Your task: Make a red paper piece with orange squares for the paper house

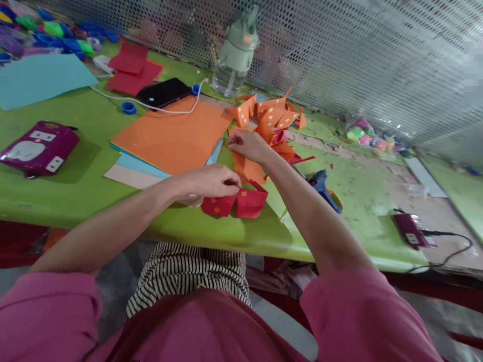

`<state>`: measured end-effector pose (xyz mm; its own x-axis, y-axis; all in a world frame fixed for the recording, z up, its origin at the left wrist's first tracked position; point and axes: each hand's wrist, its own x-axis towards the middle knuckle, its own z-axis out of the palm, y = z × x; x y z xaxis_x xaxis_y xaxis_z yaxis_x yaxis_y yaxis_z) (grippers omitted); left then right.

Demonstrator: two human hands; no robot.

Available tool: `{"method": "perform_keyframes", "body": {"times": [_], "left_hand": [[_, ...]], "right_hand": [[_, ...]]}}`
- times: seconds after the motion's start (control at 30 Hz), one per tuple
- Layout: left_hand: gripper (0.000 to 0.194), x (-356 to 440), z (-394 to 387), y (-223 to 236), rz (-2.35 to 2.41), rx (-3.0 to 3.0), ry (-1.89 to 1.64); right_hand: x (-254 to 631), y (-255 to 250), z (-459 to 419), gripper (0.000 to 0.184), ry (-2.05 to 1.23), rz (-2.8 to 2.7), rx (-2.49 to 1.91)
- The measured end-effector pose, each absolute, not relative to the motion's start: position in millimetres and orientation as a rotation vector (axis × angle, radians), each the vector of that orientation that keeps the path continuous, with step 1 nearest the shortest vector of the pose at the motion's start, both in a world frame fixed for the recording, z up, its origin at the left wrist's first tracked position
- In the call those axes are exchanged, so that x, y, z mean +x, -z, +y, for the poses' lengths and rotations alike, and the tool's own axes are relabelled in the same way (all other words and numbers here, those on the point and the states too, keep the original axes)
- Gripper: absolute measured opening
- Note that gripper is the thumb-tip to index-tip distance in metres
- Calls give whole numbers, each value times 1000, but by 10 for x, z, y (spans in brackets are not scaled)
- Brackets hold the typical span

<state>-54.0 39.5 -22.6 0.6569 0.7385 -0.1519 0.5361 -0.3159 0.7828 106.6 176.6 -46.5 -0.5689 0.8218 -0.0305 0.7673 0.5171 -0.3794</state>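
My left hand (215,182) is closed in a pinch at the top of a folded red paper piece (251,203) with small orange squares on it. This piece stands at the table's front edge. Just beyond it, my right hand (247,144) hovers over orange paper (247,168), fingers pinched together; whatever lies between them is too small to make out. Behind the right hand sits a pile of folded orange paper pieces (277,113) with pale dots. A stack of sheets with an orange sheet (177,133) on top lies left of both hands.
A water bottle (236,60) stands by the perforated metal screen (339,55). The phone (165,92) has a white cable across it. Blue-handled scissors (324,190) lie right of my right forearm. Purple boxes (41,148) with sockets rest at both sides of the green table (94,196).
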Motion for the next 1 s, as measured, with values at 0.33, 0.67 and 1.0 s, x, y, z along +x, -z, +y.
{"method": "perform_keyframes", "body": {"times": [0.33,0.67,1.0], "left_hand": [[25,-544,393,224,983,1993,-298],[25,-546,387,208,971,1997,-287],[28,-530,377,178,1011,1967,-250]], "right_hand": [[1101,429,1766,12,-504,-2671,-1438],[1196,374,1680,13,-528,-2693,-1348],[1156,398,1710,12,-466,-2601,-1371]]}}
